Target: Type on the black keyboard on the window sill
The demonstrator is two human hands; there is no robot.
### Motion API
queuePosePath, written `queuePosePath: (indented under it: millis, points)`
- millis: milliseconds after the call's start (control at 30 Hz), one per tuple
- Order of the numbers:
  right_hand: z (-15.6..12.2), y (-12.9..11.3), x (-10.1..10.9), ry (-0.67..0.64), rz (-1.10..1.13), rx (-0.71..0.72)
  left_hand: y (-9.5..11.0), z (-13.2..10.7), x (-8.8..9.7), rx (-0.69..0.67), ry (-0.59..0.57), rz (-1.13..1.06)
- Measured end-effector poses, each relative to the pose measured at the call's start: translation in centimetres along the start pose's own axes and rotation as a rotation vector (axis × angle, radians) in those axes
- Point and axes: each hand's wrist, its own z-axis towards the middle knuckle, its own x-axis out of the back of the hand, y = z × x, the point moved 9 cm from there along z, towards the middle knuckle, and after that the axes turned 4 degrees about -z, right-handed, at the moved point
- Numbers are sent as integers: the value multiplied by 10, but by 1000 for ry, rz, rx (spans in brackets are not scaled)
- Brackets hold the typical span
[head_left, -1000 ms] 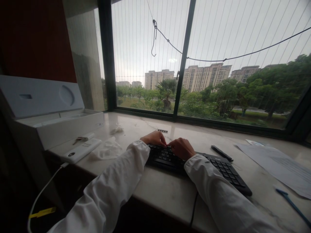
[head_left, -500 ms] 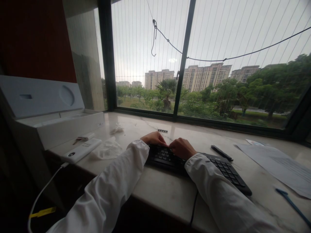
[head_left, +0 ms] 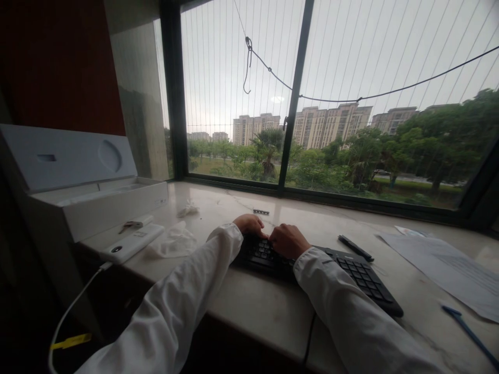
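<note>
A black keyboard [head_left: 364,278] lies on the pale marble sill below both my white-sleeved arms. My left hand [head_left: 249,224] is closed at its back edge, left of the middle, with the fingers curled down by the keys. Close beside it, my right hand [head_left: 289,240] is balled over the upper keys, its fingertips pointing toward the left hand. Whatever the fingertips pinch is hidden by the hands. Just behind the hands sits a small dark strip [head_left: 261,211] with light marks. A black bar-shaped object [head_left: 355,248] rests behind the keyboard's right part.
On the left stand an open white box [head_left: 113,205], a white power bank [head_left: 132,243] with a cable, and crumpled tissue [head_left: 175,241]. Paper sheets [head_left: 440,270] and a blue tool [head_left: 468,330] lie on the right. A window frame [head_left: 286,150] borders the sill.
My left hand has shifted slightly right, its thumb now more visible. My right hand has moved a little left, and the two hands stay close together over the keyboard.
</note>
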Motion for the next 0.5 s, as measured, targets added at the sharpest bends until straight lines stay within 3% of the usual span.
queuePosePath:
  millis: [233, 500]
  points:
    - [0, 1, 0, 22, 14, -14, -2, 9, -14, 9, -152, -103]
    - [-1, 0, 3, 40, 16, -18, -5, 13, -7, 24, -98, 32]
